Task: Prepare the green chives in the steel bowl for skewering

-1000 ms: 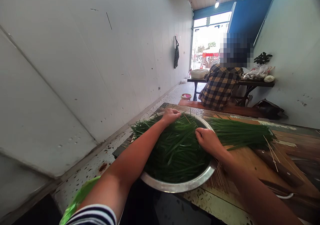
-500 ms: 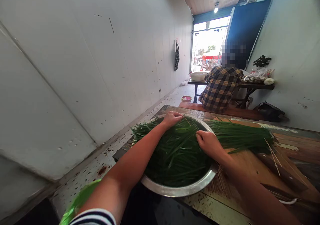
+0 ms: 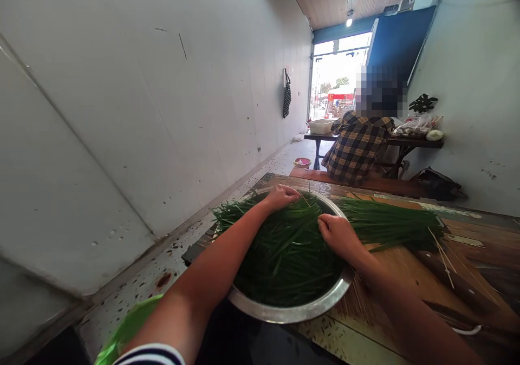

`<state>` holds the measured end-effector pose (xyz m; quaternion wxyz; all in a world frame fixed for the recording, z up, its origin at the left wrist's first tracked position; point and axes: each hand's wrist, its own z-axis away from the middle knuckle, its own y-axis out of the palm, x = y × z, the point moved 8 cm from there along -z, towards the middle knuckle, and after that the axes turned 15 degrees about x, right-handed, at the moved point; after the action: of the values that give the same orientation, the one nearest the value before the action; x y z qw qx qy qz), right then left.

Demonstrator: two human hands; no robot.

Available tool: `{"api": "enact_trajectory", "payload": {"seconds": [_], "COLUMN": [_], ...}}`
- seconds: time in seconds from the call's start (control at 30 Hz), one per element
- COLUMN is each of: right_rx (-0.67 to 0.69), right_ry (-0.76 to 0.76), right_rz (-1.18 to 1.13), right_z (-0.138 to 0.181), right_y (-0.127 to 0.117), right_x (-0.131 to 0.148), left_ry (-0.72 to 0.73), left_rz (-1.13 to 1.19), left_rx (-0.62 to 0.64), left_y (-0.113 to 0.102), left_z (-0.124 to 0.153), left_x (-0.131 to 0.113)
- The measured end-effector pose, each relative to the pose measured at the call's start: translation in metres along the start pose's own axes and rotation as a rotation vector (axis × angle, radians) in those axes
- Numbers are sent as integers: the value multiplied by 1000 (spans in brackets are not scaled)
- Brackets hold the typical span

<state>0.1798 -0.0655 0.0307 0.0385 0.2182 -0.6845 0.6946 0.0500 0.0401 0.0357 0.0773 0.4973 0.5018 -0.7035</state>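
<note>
Stick [image 3: 305, 199] might snap if you push hard.
Your left hand [image 3: 283, 195] pinches it; your right hand [image 3: 336, 233] curls, grip hard to see.

Shiny, smooth metal is seen in the bowl [image 3: 290, 314], a slight gloss on the leaves [image 3: 284, 262]. The counter [image 3: 493, 229] is made of rough, worn wood, the bag [image 3: 136, 321] of thin, glossy plastic, the shirt [image 3: 357, 147] of matt cloth.

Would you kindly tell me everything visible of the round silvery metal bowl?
This broad-rimmed bowl looks like shiny steel. Upright, it appears to rest on the brown wooden table; its base is hidden. Long green leaves fill it, some overhanging its left side. The left hand and right hand are over it.
</note>
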Motion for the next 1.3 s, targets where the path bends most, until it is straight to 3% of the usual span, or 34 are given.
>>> {"api": "enact_trajectory", "payload": {"seconds": [0.1, 0.17, 0.27, 0.3, 0.43, 0.63, 0.9, 1.07, 1.3], "right_rx": [-7, -9, -5, -5, -5, -4, -2, -1, -7], "right_ry": [6, 9, 11, 10, 8, 7, -5, -9, -19], "right_rz": [-3, -3, -2, -2, -3, 2, -1, 0, -6], "right_z": [0, 0, -1, -1, -1, -2, -1, -1, -1], "right_y": [0, 0, 1, 1, 1, 0, 0, 1, 1], "right_x": [-1, -2, -3, -3, -2, -1, 1, 1, 0], "left_ry": [84, 60, -89, -141, -263, -341, -271, -184, -148], "left_rz": [-41, -92, -195, -227, -289, -301, -56, 172, 188], "left_rx": [203, 105, -180, -210, -127, -122, -256, -243, -299], "left_y": [12, 1, -26, -29, -20, -13, -23, -19, -22], "left_z": [5, 6, 8, 7, -2, -3, 3, 1, 0], "left_x": [-20, -19, 0, 9, 34, 34, 33, 35, 37]}}
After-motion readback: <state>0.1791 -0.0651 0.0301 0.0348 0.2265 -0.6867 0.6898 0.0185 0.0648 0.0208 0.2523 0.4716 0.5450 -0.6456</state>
